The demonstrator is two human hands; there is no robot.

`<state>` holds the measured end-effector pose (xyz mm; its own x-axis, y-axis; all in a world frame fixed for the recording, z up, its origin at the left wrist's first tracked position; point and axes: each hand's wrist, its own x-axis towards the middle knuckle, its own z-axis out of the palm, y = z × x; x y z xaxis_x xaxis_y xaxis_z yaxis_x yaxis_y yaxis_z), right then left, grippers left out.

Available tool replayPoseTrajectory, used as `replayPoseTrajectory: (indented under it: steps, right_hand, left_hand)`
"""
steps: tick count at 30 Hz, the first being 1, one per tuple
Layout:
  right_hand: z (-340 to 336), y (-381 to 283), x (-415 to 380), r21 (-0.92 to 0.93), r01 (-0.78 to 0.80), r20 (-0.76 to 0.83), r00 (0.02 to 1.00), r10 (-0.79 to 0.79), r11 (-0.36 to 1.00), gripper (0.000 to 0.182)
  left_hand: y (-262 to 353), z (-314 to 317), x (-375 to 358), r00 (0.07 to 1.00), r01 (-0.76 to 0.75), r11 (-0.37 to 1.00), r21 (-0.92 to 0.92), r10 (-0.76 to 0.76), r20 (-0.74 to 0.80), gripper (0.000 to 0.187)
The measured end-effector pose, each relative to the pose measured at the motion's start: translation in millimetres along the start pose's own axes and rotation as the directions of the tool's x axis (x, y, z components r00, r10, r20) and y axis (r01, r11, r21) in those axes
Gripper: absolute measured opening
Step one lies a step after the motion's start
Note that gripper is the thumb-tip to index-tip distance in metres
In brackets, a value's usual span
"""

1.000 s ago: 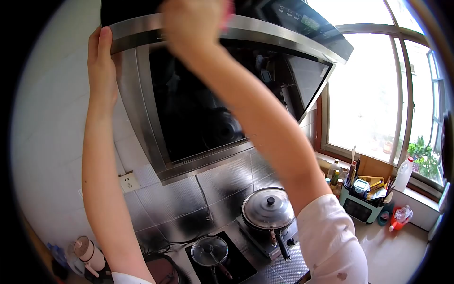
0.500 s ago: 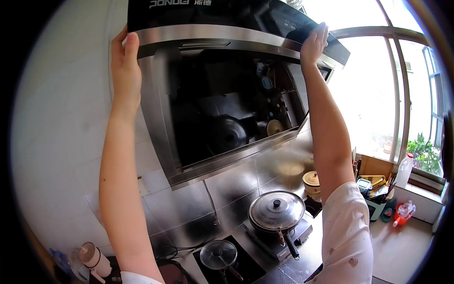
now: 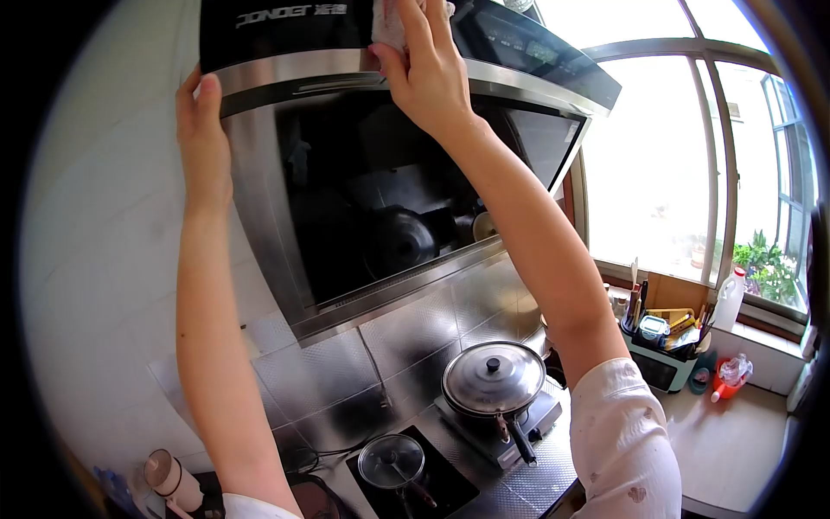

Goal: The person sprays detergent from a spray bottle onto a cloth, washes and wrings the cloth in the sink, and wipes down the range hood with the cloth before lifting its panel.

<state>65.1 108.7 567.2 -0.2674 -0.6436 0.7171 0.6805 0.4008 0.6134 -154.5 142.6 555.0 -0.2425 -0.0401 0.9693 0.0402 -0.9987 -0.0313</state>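
A range hood point(image 3: 294, 67) with a black glass front and a steel band fills the upper middle of the head view. My left hand point(image 3: 204, 143) grips the hood's left edge, thumb toward the front and fingers round the side. Against the black upper panel, near the lettering, my right hand point(image 3: 432, 86) presses a pale cloth point(image 3: 389, 24). The fingers are bent over the cloth, and part of it lies beyond the top of the view. Below the steel band, a dark glossy panel point(image 3: 337, 190) reflects the cookware.
Beneath the hood stand a lidded pan point(image 3: 493, 381) on a portable stove point(image 3: 545, 415) and a smaller glass-lidded pot point(image 3: 391, 463) on a black hob. A white cup point(image 3: 169, 476) is at lower left. Utensils, a white bottle point(image 3: 731, 298) and a red container point(image 3: 728, 385) stand near the window.
My right hand has moved left along the hood's front, from its right end to near the middle, and the cloth now shows. My left hand stays on the left edge. The view has shifted slightly.
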Motion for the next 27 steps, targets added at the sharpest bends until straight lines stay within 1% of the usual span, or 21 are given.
replayPoseTrajectory:
  steps: [1,2,4,5,6,7,8,10,11,13,14,15,16,17,19,20,21,22,23,25,27]
  right_hand:
    - [-2.7,2.8,0.1,0.001,-0.003,-0.003,1.000,0.003,1.000,0.059]
    - [-3.8,6.9,1.6,-0.432,0.083,-0.015,0.995,-0.099,0.898,0.058]
    - [-6.0,5.7,0.7,-0.812,0.115,0.061,0.992,-0.112,0.572,0.056]
    - [-2.7,4.5,1.6,-0.808,0.108,0.051,0.992,-0.113,0.580,0.056]
    - [1.7,5.2,1.6,-0.721,0.108,0.033,0.992,-0.122,0.685,0.055]
    - [2.9,9.2,0.7,-0.620,0.110,0.015,0.992,-0.129,0.777,0.055]
    - [1.8,14.8,-0.7,-0.611,0.102,0.005,0.992,-0.125,0.785,0.055]
    - [-7.1,33.6,-2.4,-0.441,0.167,-0.095,0.968,-0.230,0.882,0.054]
    - [-15.4,45.0,-8.2,-0.431,0.157,-0.099,0.971,-0.219,0.888,0.054]
    - [-37.7,74.9,-19.2,-0.367,0.248,-0.040,0.959,-0.282,0.897,0.055]
    - [-50.5,91.0,-27.3,-0.378,0.231,-0.029,0.965,-0.261,0.897,0.055]
    - [-64.4,107.0,-36.1,-0.393,0.208,-0.029,0.971,-0.238,0.896,0.054]
    - [-78.4,129.2,-46.4,-0.596,0.236,0.027,0.961,-0.275,0.768,0.054]
    - [-91.9,150.1,-57.0,-0.759,0.257,0.090,0.951,-0.295,0.598,0.053]
    - [-122.4,179.3,-79.1,-0.496,-0.034,-0.029,0.999,0.022,0.868,0.053]
    - [-139.8,201.5,-93.1,-0.534,-0.111,-0.072,0.994,0.086,0.838,0.053]
    - [-156.6,225.6,-106.7,-0.570,-0.187,-0.122,0.982,0.143,0.800,0.053]
    - [-173.6,247.3,-118.0,-0.539,-0.221,-0.155,0.975,0.161,0.813,0.053]
    - [-184.1,260.9,-124.0,-0.510,-0.254,-0.192,0.965,0.179,0.822,0.052]
    - [-182.5,258.9,-121.9,-0.463,-0.320,-0.239,0.943,0.231,0.827,0.051]
    - [-166.9,237.3,-105.9,-0.379,-0.449,-0.334,0.882,0.333,0.809,0.050]
  left_hand:
    - [0.5,0.4,-1.1,1.000,-0.002,1.000,0.013,0.002,-0.024,0.057]
    - [0.3,1.8,-1.0,0.999,-0.007,1.000,0.026,0.009,-0.049,0.056]
    - [-5.7,-0.6,2.7,0.997,0.009,0.999,0.033,-0.006,-0.077,0.056]
    - [-4.8,0.3,3.1,0.994,0.027,0.999,0.034,-0.023,-0.106,0.055]
    - [-3.0,0.3,0.6,0.992,0.026,0.995,0.096,-0.014,-0.124,0.054]
    - [-13.0,-5.8,5.6,0.993,0.039,0.997,0.061,-0.031,-0.117,0.053]
    - [-18.2,-11.0,7.4,0.993,0.058,0.998,0.010,-0.057,-0.107,0.052]
    - [-27.0,-19.0,14.4,0.989,0.073,0.994,-0.082,-0.083,-0.123,0.045]
    - [-25.2,-20.4,13.2,0.989,0.079,0.995,-0.068,-0.087,-0.123,0.045]
    - [-18.2,-24.0,13.0,0.991,0.103,0.990,-0.095,-0.111,-0.080,0.039]
    - [-20.1,-35.2,16.7,0.991,0.103,0.991,-0.084,-0.110,-0.080,0.039]
    - [-23.1,-49.4,22.4,0.984,0.173,0.977,-0.128,-0.177,-0.024,0.037]
    - [-22.4,-52.0,25.2,0.971,0.240,0.956,-0.169,-0.238,0.031,0.036]
    - [-18.3,-45.5,23.9,0.971,0.239,0.958,-0.158,-0.238,0.023,0.036]
    - [-10.3,-34.3,19.4,0.987,0.066,0.978,0.196,-0.036,-0.155,0.033]
    - [1.8,-10.0,13.9,0.944,-0.082,0.878,0.472,0.220,-0.245,0.031]
    - [11.2,10.8,8.2,0.944,-0.084,0.874,0.479,0.224,-0.243,0.031]
    - [19.5,30.6,3.9,0.821,-0.292,0.619,0.729,0.553,-0.141,0.031]
    - [27.0,53.2,0.1,0.616,-0.405,0.253,0.879,0.785,0.058,0.034]
    - [43.8,108.3,-24.0,0.490,-0.658,-0.028,0.752,0.743,0.456,0.045]
    - [41.6,138.8,-47.9,0.485,-0.736,-0.202,0.646,0.507,0.712,0.051]
